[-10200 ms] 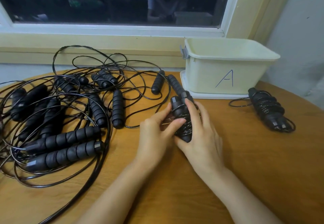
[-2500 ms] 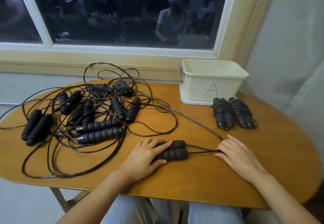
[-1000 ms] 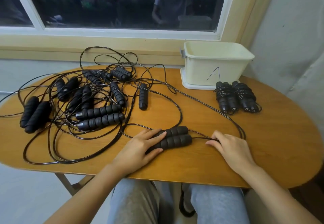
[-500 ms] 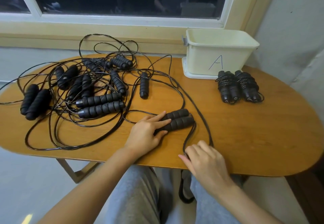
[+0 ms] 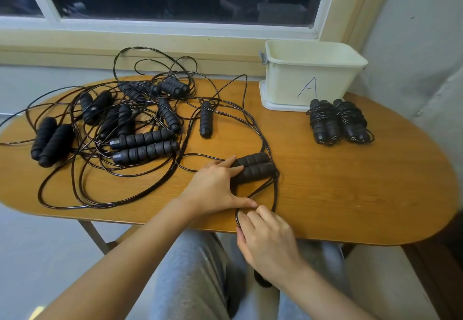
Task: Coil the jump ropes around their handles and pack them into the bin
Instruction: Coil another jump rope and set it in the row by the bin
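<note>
A pair of black foam jump rope handles (image 5: 255,167) lies side by side near the table's front middle. My left hand (image 5: 215,188) rests on their left ends with straight fingers, thumb stretched towards me. The thin black cord (image 5: 275,194) leaves the handles' right ends and loops down to the table's front edge. There my right hand (image 5: 265,240) pinches it with curled fingertips, close to my left thumb. The cream bin (image 5: 283,79), marked "A", stands at the back right, its inside hidden. Two coiled ropes (image 5: 337,124) lie in front of it.
A tangle of several loose ropes (image 5: 130,131) covers the left half of the wooden table (image 5: 350,194). One lone handle (image 5: 206,121) lies between the tangle and the bin. A window sill runs behind the table, and my knees are under its front edge.
My right hand slid along the cord from beside the handles down to the table's front edge, drawing the cord into a loop. My left hand stayed on the handles.
</note>
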